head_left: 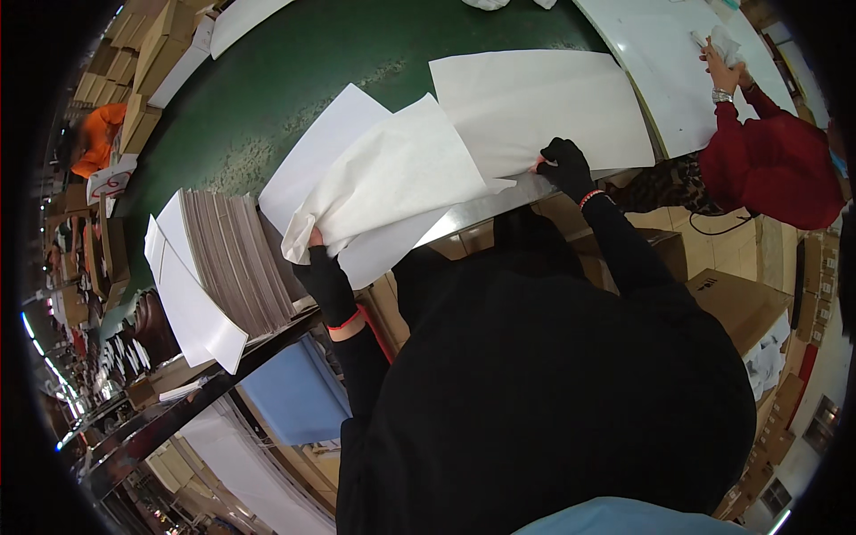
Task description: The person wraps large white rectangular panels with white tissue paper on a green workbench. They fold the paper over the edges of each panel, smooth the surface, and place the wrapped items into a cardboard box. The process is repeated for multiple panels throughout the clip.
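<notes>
My left hand (326, 283), in a black fingerless glove, is closed on the bunched near-left corner of a thin white sheet (401, 169). This sheet is creased and lies slanted over smoother white sheets (325, 134) on the table. To the right, my right hand (566, 169), gloved the same way, is curled with its fingertips pinching the near edge of a wider off-white sheet (544, 102). Small wrinkles run from that pinch into the sheet. Where the two sheets meet, I cannot tell whether they are joined.
A thick stack of grey-brown boards (236, 259) stands at the left, with white sheets (196, 303) leaning on it. The table has a green top (294, 53) and a metal near edge (486, 214). At the right, a person in red (767, 165) handles something whitish. Cardboard boxes (740, 308) stand below.
</notes>
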Demonstrator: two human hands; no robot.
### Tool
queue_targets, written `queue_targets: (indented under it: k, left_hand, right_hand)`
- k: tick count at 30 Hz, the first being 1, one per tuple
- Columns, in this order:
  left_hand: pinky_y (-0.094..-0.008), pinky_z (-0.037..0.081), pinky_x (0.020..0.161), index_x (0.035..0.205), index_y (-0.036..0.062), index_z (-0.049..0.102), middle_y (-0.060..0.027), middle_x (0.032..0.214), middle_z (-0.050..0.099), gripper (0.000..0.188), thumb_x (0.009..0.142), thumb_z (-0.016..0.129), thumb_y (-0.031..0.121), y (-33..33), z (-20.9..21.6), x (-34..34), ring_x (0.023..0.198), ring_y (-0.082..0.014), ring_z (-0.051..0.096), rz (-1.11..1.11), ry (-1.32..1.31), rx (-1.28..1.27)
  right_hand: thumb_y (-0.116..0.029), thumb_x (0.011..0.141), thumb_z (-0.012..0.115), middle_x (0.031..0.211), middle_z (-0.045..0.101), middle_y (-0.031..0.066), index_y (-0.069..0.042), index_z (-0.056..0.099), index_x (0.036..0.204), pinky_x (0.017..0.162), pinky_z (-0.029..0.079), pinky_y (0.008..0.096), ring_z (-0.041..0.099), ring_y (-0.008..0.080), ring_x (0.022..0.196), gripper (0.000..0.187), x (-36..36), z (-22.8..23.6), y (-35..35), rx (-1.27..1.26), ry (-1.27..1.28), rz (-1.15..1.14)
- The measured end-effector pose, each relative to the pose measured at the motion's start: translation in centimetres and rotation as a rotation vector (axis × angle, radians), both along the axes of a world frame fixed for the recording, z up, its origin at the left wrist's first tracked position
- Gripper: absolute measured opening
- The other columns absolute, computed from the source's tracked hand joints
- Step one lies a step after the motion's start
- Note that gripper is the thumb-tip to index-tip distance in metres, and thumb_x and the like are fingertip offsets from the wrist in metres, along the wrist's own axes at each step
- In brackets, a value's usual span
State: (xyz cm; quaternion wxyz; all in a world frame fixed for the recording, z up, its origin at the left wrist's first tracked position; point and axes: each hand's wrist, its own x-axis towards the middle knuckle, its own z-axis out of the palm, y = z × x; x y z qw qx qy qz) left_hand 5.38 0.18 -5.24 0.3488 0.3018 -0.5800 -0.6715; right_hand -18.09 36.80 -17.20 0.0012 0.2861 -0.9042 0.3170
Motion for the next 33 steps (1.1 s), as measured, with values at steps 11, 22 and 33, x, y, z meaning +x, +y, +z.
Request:
queue_targets:
  k: [11, 22, 33]
  left_hand:
    - [-0.0305, 0.045, 0.088, 0.121, -0.0027, 0.056, -0.0108, 0.114, 0.06, 0.038, 0.094, 0.061, 0.023, -0.3, 0.2, -0.6, 0.102, -0.0178, 0.057, -0.008, -0.028, -0.049]
    - [-0.0302, 0.045, 0.088, 0.121, -0.0011, 0.056, -0.0087, 0.113, 0.061, 0.037, 0.093, 0.062, 0.023, -0.1, -0.9, -0.5, 0.102, -0.0162, 0.056, -0.048, -0.048, -0.011]
    - [-0.0295, 0.048, 0.084, 0.123, -0.001, 0.053, -0.0101, 0.114, 0.059, 0.039, 0.093, 0.063, 0.022, -0.9, -1.1, 0.7, 0.101, -0.0179, 0.058, -0.013, -0.022, -0.03]
  right_hand:
    - [-0.026, 0.074, 0.071, 0.076, 0.058, 0.0081, -0.007, 0.064, 0.078, 0.072, 0.046, 0.039, 0.059, 0.0265, 0.079, 0.02, -2.9, -0.5, 1.1, -0.063, -0.196, 0.065]
    - [-0.028, 0.077, 0.067, 0.078, 0.059, 0.007, -0.011, 0.067, 0.08, 0.072, 0.047, 0.0403, 0.059, 0.027, 0.081, 0.017, -2.7, -0.7, -1.0, 0.15, 0.078, 0.108]
    - [-0.019, 0.088, 0.056, 0.093, 0.062, 0.014, -0.005, 0.063, 0.094, 0.08, 0.047, 0.0412, 0.059, 0.033, 0.09, 0.017, -5.2, 2.2, -0.5, -0.015, 0.428, 0.133]
